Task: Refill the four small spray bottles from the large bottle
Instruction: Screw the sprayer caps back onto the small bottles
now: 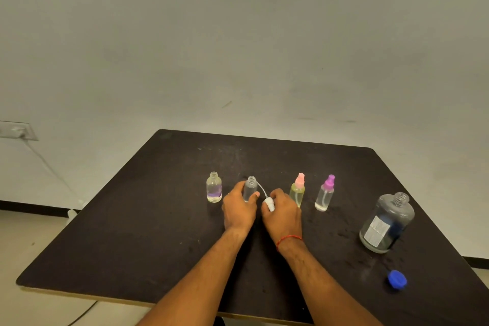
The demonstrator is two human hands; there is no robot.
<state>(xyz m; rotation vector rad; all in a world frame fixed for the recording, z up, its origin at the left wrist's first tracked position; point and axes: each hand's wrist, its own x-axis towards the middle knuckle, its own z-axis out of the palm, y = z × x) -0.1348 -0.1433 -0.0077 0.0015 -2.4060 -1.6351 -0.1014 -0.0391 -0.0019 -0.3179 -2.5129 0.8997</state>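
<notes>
Gripping open small bottle (250,189) w/ left hand (239,209), right hand (281,213) half-hiding white sprayer (269,204).

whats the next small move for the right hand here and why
Probably set the white spray pump head down on the black table. The right hand holds it with its dip tube already clear of the clear small bottle that the left hand steadies, so that hand is needed for the large clear bottle, already uncapped.
</notes>
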